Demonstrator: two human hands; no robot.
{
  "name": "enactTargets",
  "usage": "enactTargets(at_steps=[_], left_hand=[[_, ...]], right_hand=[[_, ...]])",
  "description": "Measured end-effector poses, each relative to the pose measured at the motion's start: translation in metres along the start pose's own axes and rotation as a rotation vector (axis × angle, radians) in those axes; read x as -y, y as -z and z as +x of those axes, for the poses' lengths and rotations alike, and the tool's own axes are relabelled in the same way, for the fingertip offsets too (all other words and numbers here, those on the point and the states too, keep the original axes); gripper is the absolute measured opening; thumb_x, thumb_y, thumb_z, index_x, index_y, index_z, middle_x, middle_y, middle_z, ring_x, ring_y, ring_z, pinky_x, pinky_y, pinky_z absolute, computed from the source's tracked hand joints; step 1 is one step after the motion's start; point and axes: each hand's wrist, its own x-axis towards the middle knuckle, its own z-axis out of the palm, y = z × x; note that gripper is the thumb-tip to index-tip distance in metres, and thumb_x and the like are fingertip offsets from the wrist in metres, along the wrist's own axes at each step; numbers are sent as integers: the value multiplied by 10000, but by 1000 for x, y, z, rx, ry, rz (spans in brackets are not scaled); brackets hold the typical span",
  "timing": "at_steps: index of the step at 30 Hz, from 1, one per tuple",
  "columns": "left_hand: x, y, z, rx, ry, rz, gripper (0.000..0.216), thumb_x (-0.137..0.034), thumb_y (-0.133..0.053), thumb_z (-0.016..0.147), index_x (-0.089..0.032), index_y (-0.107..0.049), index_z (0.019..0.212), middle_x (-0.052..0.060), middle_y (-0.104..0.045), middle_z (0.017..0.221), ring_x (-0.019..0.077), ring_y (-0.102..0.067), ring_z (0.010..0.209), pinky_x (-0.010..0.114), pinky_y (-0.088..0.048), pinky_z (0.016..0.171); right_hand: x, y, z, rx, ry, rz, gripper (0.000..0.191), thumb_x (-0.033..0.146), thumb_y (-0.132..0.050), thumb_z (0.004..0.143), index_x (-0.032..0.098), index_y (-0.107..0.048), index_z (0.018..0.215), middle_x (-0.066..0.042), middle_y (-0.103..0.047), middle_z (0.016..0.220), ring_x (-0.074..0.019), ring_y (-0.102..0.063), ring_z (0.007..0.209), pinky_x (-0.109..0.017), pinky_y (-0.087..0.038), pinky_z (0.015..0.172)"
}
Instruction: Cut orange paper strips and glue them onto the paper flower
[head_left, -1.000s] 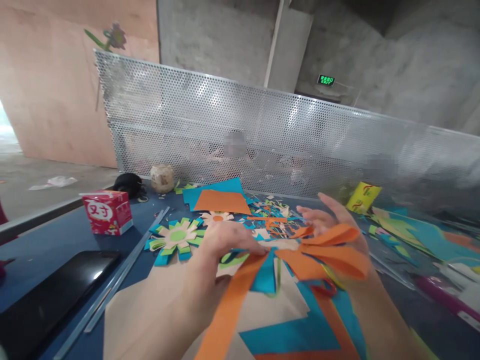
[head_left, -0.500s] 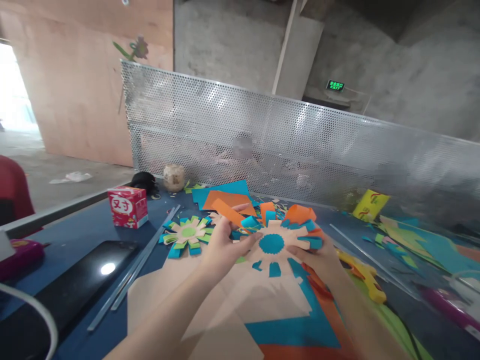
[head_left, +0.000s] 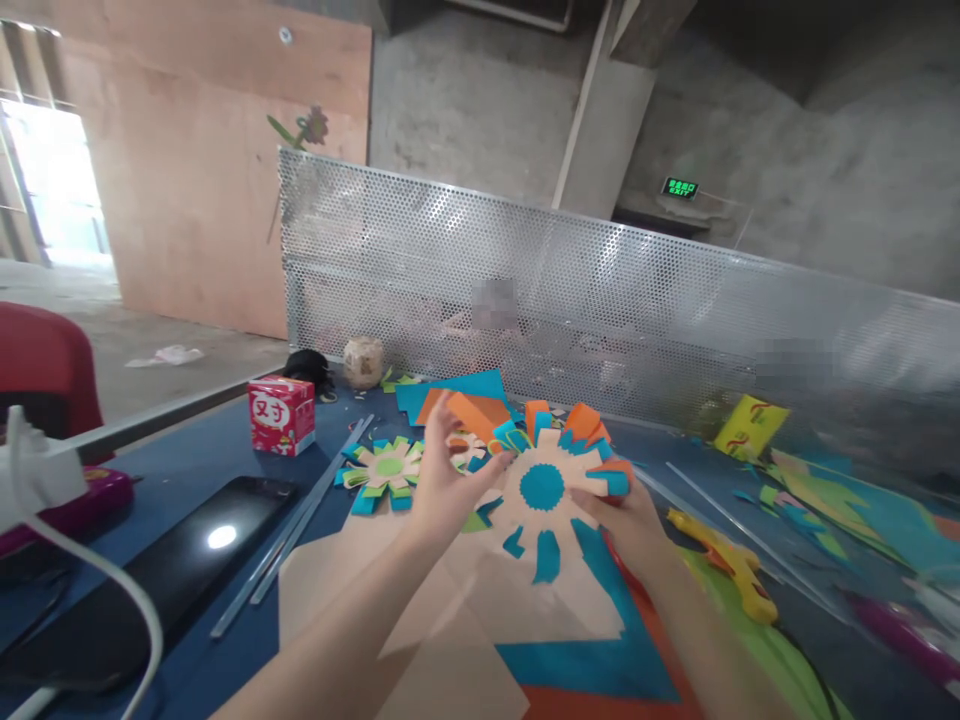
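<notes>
A layered flower (head_left: 574,478) of felt or paper, with a scalloped blue centre and beige, blue and orange strip petals, is held up over the sheets. My right hand (head_left: 619,510) grips its right edge, thumb in front and the other fingers mostly hidden behind. At its left side, my left hand (head_left: 442,490) is open, thumb and fingers apart. The thumb tip is by the left petals, and the raised fingers are beside an orange strip (head_left: 474,415); whether they touch it I cannot tell. A smaller green-centred flower (head_left: 388,467) lies to the left.
Beige sheets (head_left: 352,560) and a blue sheet (head_left: 600,670) lie beneath my hands. A yellow glue gun (head_left: 731,565) is on the right. Left are clear sticks (head_left: 300,530), a phone (head_left: 217,510) and a red box (head_left: 281,415). A perforated metal screen (head_left: 420,260) borders the back.
My left thumb has drawn back from the flower's front and the left fingers have spread apart. My right hand keeps its grip. The whole view has shifted slightly.
</notes>
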Motion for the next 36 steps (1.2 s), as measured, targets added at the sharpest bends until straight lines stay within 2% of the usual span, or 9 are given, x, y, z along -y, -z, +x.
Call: enactTargets(at_steps=[2,4,8,13,17,22,27,31,36], left_hand=[[0,4,1,-147,-109,158,900,-348,-658,614,-250,-102,1315,151,-262,1339,266,-354,1166,409,-393,850],[-2,7,1,-198,-248,318,919,-361,-658,612,-241,-87,1322,154,-168,1378,285,-257,1223,448,-323,916],[-6,7,-4,-111,-368,532,699,-379,-595,676,-210,-266,1270,143,-288,1329,282,-242,1228,474,-228,969],[-4,3,-8,-77,-322,515,665,-389,-571,695,-202,-276,1261,143,-358,1294,276,-294,1197,479,-238,954],[-3,2,-8,57,-212,367,595,-381,-532,732,-223,-290,1252,111,-435,1242,235,-380,1146,454,-281,934],[-8,4,-7,170,-87,211,470,-394,-538,725,-230,-426,1152,71,-529,1129,208,-464,1049,406,-350,890],[-13,4,-8,319,-24,80,311,-392,-517,740,-201,-541,985,55,-595,946,174,-541,872,325,-435,761],[-16,4,-7,306,4,90,290,-386,-533,728,-179,-564,929,62,-604,889,171,-549,817,308,-445,699],[-16,3,-4,262,-83,78,194,-340,-558,715,-185,-577,830,28,-614,799,144,-553,747,290,-434,686]], right_hand=[[-1,-2,1,-1,-8,32,329,379,-707,548,196,-600,800,-54,-670,848,-273,-603,853,-414,-467,771],[-3,-3,1,6,-12,58,328,372,-710,547,194,-596,798,-53,-669,849,-271,-601,857,-416,-463,779],[-5,-3,3,-15,0,62,329,366,-713,545,185,-595,793,-58,-668,843,-276,-598,859,-423,-462,779],[-2,-1,2,-33,19,65,327,345,-707,563,188,-601,830,-60,-661,889,-274,-592,877,-407,-471,770],[-2,0,2,-19,25,59,343,348,-706,565,185,-597,847,-71,-654,913,-284,-583,898,-414,-471,774],[-1,-1,1,-26,6,0,364,356,-707,560,186,-588,859,-76,-653,907,-287,-586,888,-416,-479,762],[3,-2,-2,-33,-3,-13,302,362,-699,560,192,-599,788,-60,-661,856,-270,-603,830,-401,-499,713],[3,-2,-3,-60,9,-82,262,360,-697,552,202,-604,740,-49,-662,804,-266,-608,799,-393,-505,683],[4,-2,-2,-28,34,-103,249,355,-682,572,206,-607,757,-52,-662,811,-265,-605,805,-391,-497,698]])
